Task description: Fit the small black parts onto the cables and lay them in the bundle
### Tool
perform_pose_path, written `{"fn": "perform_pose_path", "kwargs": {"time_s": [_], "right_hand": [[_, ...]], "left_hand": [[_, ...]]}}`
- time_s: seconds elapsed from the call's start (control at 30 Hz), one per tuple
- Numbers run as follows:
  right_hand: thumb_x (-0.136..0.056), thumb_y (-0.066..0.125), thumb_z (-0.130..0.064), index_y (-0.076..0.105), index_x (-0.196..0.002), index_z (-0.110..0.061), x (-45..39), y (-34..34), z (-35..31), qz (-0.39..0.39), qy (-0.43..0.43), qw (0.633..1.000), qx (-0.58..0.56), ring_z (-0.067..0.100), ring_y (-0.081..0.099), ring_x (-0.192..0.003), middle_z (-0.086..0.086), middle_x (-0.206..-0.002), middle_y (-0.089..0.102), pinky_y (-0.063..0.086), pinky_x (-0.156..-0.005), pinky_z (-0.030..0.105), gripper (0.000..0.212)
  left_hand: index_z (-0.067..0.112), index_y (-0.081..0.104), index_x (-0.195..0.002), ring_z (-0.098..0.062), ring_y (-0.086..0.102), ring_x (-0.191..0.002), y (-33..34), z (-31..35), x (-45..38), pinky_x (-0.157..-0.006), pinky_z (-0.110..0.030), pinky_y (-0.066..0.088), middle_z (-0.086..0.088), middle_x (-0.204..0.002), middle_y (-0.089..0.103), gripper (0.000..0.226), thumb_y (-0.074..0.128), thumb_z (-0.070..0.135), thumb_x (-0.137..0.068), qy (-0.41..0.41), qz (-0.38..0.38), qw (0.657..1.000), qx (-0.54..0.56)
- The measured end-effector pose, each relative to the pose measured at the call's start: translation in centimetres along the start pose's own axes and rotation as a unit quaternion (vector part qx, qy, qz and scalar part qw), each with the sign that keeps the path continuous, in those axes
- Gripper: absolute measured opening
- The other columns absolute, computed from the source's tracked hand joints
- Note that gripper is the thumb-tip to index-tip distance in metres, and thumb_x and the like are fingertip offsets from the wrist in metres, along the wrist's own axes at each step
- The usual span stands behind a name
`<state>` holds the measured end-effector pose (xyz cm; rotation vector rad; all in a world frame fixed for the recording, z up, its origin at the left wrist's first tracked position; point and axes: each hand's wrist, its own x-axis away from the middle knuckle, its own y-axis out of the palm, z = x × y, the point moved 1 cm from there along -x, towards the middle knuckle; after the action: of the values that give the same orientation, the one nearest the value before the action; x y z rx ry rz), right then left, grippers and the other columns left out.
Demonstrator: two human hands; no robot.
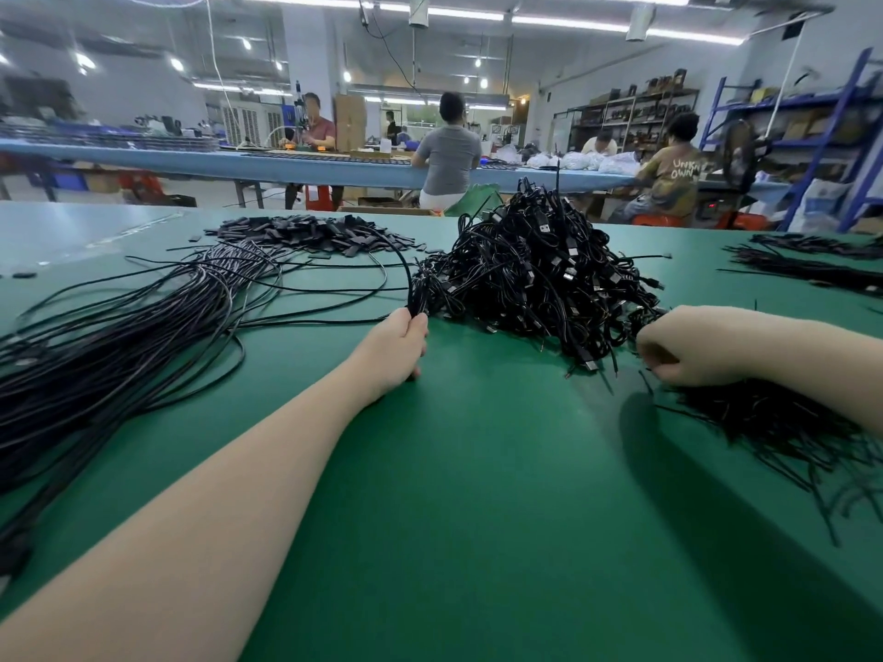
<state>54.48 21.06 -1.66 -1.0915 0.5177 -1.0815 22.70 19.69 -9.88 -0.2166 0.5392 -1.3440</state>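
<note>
On the green bench [478,470], the left hand [399,344] grips a cable [403,267] beside the tangled heap [540,274]. The right hand [678,346] rests curled on loose short wires [774,422], perhaps pinching one; I cannot tell.

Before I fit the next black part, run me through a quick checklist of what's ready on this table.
1. Cable in left hand: ok, it grips cable ends.
2. Small black parts in stock: ok, heap at far left.
3. Part in right hand: cannot tell, fingers curled under.
4. Bundle in reach for laying: ok, left of the forearm.
5. Tangled cable pile clear of hands: not ok, touching both.
</note>
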Motion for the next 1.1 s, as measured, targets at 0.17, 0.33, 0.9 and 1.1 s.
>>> {"fn": "perform_pose_path", "kwargs": {"time_s": [0.17, 0.33, 0.9, 1.1], "right_hand": [[-0.085, 0.067, -0.015, 0.066, -0.098, -0.023, 0.3, 0.1, -0.1, 0.196, 0.028, 0.949, -0.245, 0.001, 0.061, -0.07, -0.011, -0.08, 0.067, 0.045, -0.064, 0.014, 0.015], [-0.085, 0.07, -0.017, 0.07, -0.111, -0.019, -0.8, -2.2, -5.3, 0.409, 0.015, 0.81, -0.419, 0.0, 0.063, -0.067, -0.02, -0.075, 0.064, 0.046, -0.063, 0.007, 0.026], [-0.085, 0.069, -0.009, 0.066, -0.085, -0.028, -5.3, -1.6, -16.3, 0.464, -0.04, 0.65, -0.6, -0.002, 0.065, -0.075, -0.019, -0.078, 0.067, 0.055, -0.076, 0.023, 0.019], [-0.087, 0.067, -0.013, 0.068, -0.086, -0.023, -5.1, -1.4, -15.8, 0.493, -0.031, 0.645, -0.583, 0.001, 0.065, -0.075, -0.016, -0.079, 0.068, 0.054, -0.076, 0.026, 0.01]], "left_hand": [[0.017, 0.044, -0.081, -0.013, 0.049, -0.045, -0.2, 0.2, 0.0, -0.057, -0.029, 0.036, 0.001, -0.07, 0.049, 0.029, 0.033, 0.034, -0.101, -0.01, -0.001, 1.0, 0.024], [0.016, 0.036, -0.075, -0.015, 0.04, -0.046, -0.3, 0.5, 0.1, -0.049, -0.027, 0.031, 0.004, -0.061, 0.041, 0.027, 0.035, 0.032, -0.097, -0.008, -0.011, 1.0, 0.008], [0.016, 0.046, -0.091, -0.031, 0.055, -0.087, 1.1, 1.2, 0.3, -0.069, -0.038, 0.042, -0.002, -0.085, 0.056, 0.032, 0.033, 0.045, -0.1, 0.094, -0.01, 0.953, -0.289], [0.023, 0.031, -0.072, -0.025, 0.045, -0.07, 1.0, 1.1, 0.2, -0.057, -0.037, 0.028, 0.004, -0.072, 0.045, 0.037, 0.033, 0.048, -0.1, 0.084, -0.016, 0.954, -0.288]]}}
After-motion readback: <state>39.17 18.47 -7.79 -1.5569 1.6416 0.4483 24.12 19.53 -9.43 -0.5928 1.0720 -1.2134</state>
